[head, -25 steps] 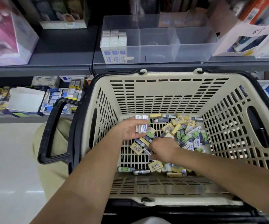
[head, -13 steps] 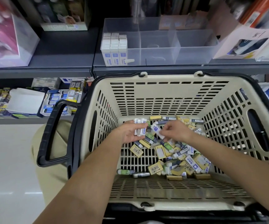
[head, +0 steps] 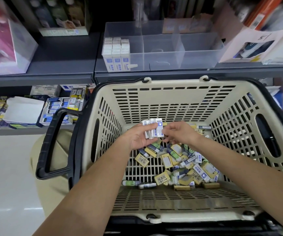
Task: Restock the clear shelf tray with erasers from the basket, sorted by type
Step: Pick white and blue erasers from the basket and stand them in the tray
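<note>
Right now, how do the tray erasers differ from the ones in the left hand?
Tray erasers stand upright in tidy rows in the tray at its left end; held erasers are a loose, fanned bunch over the basket. Tray erasers are free-standing; held erasers are gripped by the left hand. Both are white with blue labels.

Single head-worn wide-angle view, facing forward and down, close over basket point(head: 179, 103), shelf point(head: 65, 65) beyond

Dark grey store shelves point(head: 60, 62), boxed stationery point(head: 59, 108), glossy pale floor point(head: 6, 181)
</note>
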A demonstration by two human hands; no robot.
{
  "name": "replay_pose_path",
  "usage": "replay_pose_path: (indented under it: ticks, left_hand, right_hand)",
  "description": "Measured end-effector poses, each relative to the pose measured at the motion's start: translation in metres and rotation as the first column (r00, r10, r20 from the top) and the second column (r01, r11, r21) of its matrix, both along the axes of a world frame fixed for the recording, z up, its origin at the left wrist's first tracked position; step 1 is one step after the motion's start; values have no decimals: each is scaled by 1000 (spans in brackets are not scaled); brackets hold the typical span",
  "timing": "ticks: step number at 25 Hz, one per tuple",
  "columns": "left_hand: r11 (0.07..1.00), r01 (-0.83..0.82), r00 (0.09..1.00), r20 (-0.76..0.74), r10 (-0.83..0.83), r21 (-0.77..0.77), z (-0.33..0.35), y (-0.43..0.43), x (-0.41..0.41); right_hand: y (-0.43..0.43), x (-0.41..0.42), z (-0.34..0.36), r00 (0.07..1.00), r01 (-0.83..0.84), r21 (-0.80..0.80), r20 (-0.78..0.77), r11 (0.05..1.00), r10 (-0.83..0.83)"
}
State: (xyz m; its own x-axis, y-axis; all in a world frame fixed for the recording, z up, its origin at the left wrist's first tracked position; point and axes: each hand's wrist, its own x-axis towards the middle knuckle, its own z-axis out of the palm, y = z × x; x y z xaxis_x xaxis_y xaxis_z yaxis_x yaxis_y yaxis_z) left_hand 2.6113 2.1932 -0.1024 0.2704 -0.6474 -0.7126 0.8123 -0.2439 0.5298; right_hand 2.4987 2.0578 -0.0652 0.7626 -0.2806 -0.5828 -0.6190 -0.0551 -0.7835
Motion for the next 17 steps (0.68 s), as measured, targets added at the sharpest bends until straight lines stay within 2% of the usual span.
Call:
replay_pose_path:
  ticks: [4,9,14,17]
  left_hand:
    - [999,46,997,65,-46,3,11,-7,-4]
    - [994,107,959,268,-97,-22,47,-23,10]
    - [990,114,943,324,-81,-85,88,-22,26]
    - [986,100,938,343,-48,-134,108,-20,32]
  right_hand:
    - [-4,2,9,996,41,-75,77,996,-35]
    - [-15,12,35,977,86,-141,207,986,-55]
    - [-13,24,71,936,109,-133,347,985,-57]
    - [-12,32,91,929,111,-134,365,985,-55]
